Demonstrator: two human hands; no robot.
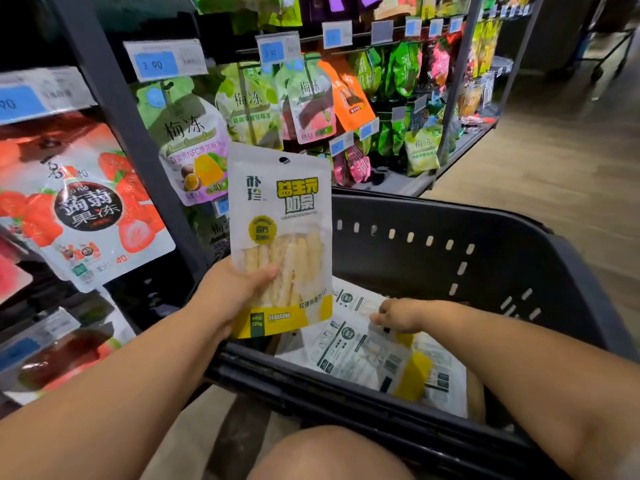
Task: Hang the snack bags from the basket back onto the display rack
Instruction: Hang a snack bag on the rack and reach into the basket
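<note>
Left of the basket (485, 244), the rack's dark post (114, 98) slants upward. A strawberry bag (86, 209) hangs on the post's far side from the basket. Green bags (183, 133) hang under blue price tags (162, 62) on the side nearer the basket.

Your left hand (239, 289) is above the basket's near-left corner. It holds one snack bag (280, 220) upright, with the printed face toward you. The thumb lies across the clear window low on the front, and the other fingers are hidden behind the pack. The hang hole is at the top, and you hold the bag in front of the rack, apart from it. Its lower edge overlaps the basket's near rim.

Inside the basket, a pile of bags (367, 358) of the same kind lies flat on the bottom, back sides up and overlapping. Your right hand (405, 315) is down in the basket on top of that pile, thumb pointing left and fingers bent down onto the upper bag. The fingertips are out of sight, so you cannot tell whether they pinch the bag or only rest on it.

Right of the basket, the wooden floor (554, 168) runs along the foot of the rack.
</note>
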